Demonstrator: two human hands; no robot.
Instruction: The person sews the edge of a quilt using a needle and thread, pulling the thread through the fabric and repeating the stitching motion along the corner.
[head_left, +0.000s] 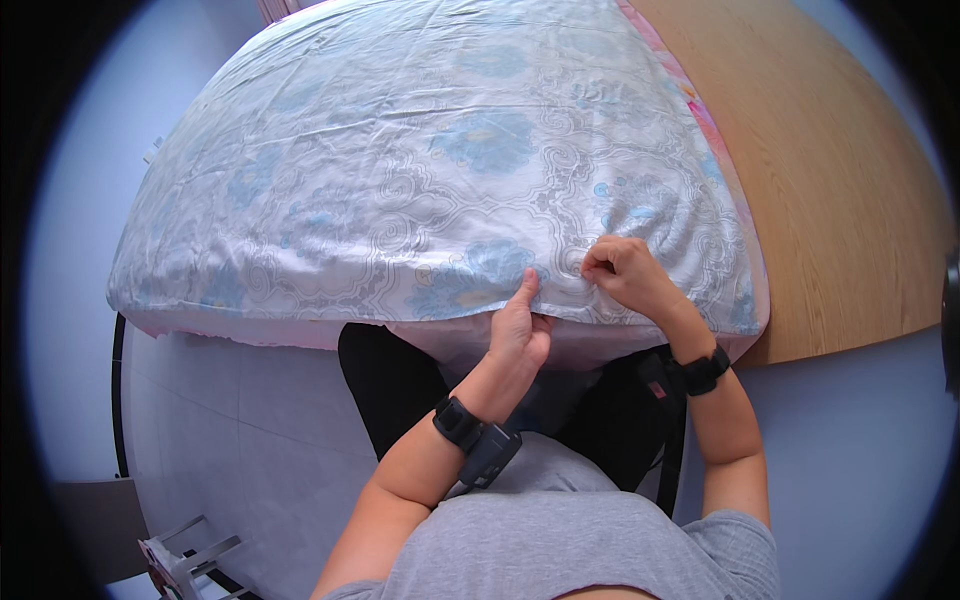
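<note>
A white cotton bed sheet (480, 210) with blue flowers and grey scrollwork covers a bed-like surface before me. My left hand (520, 326) grips its near hem, thumb flat on top and fingers underneath. To the right and slightly farther in, my right hand (626, 271) is over the sheet with thumb and forefinger pinched together. Anything between those fingertips is too small to make out. Below the hem, a pink underlayer (247, 330) shows, and it also edges the right side. Small wrinkles gather in the sheet around my right hand.
A wood-grain panel (817, 187) borders the sheet on the right. My knees (390, 375) reach beneath the near edge. Black devices are strapped to my left wrist (480, 442) and right wrist (697, 371). A metal-legged stool (191, 559) is on the floor at lower left.
</note>
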